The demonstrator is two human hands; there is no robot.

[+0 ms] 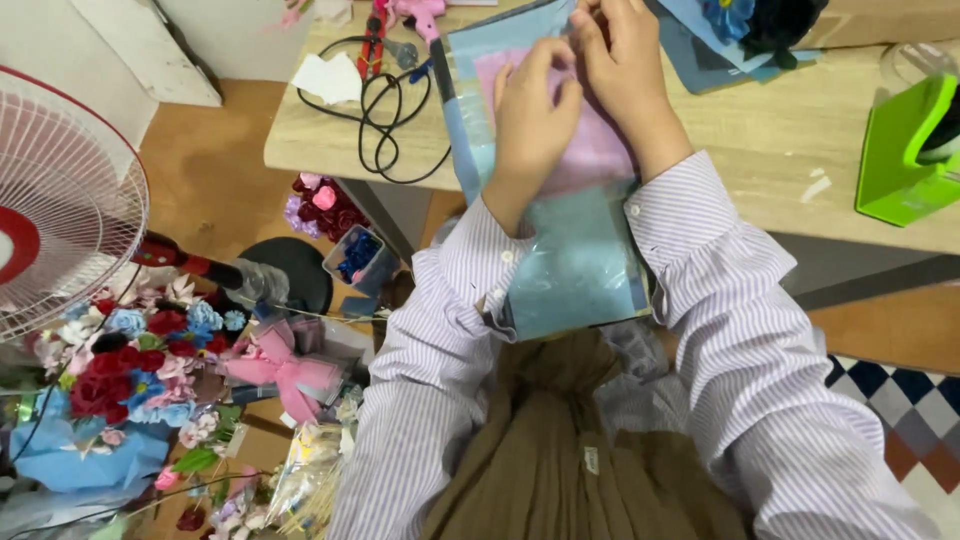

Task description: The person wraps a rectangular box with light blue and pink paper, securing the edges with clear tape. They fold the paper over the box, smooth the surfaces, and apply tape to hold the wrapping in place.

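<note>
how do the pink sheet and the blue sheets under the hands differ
The pink sheet lies on top and looks smaller; the blue sheets lie beneath and reach past the table edge to the lap. Both hands, left hand and right hand, rest on the pink. Both are flat.

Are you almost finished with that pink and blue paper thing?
Not nearly. Both hands, left hand and right hand, press on the pink sheet in the blue plastic sleeve. Finished flowers fill a bouquet. The glue gun lies untouched on the table.
</note>
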